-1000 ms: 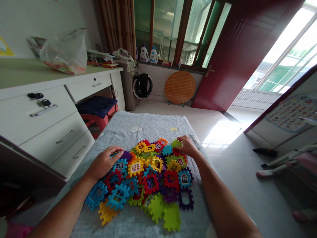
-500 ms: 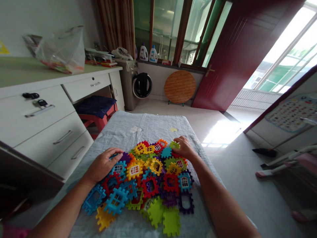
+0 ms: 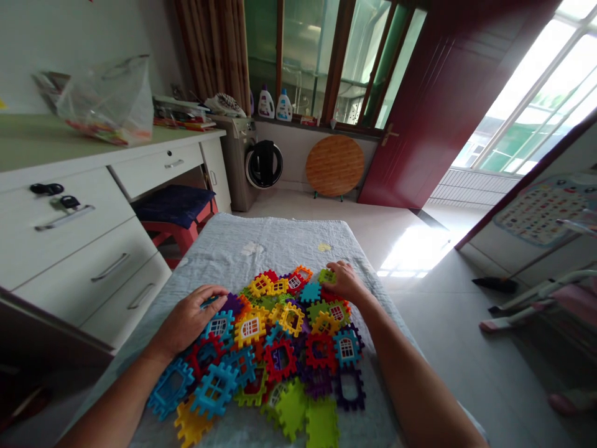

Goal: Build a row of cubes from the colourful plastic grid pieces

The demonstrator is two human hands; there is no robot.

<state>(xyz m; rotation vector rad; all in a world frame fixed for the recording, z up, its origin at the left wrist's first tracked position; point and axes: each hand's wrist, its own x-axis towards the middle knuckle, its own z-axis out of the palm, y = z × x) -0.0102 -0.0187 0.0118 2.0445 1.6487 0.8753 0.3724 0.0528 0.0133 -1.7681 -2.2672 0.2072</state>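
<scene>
A heap of interlocking plastic building blocks with toothed edges lies between my hands; several have window inserts. At the heap's left edge, my left hand [image 3: 193,314] has its fingers and thumb around a blue block [image 3: 211,301], mostly covered by the hand. A purple block [image 3: 232,303] lies just beside its fingertips. On the far right side, my right hand [image 3: 346,281] grips a light green block [image 3: 326,275] at its edge. Close by lie a turquoise block [image 3: 310,292] and a green block with a white window [image 3: 334,312]. Nearer me are a blue window block [image 3: 215,389] and a flat green block [image 3: 321,423].
The heap rests on a cloth-covered table [image 3: 280,233]. To the left are a white desk with drawers [image 3: 105,246] and a red stool with a dark cushion [image 3: 175,205]. Behind stand a washing machine [image 3: 237,165], a round wooden board [image 3: 334,165] and a red door [image 3: 420,112].
The view has shifted slightly, so the scene sits a little lower and to the left. Both hands keep nearly the same places at the heap, and the blocks look unmoved.
</scene>
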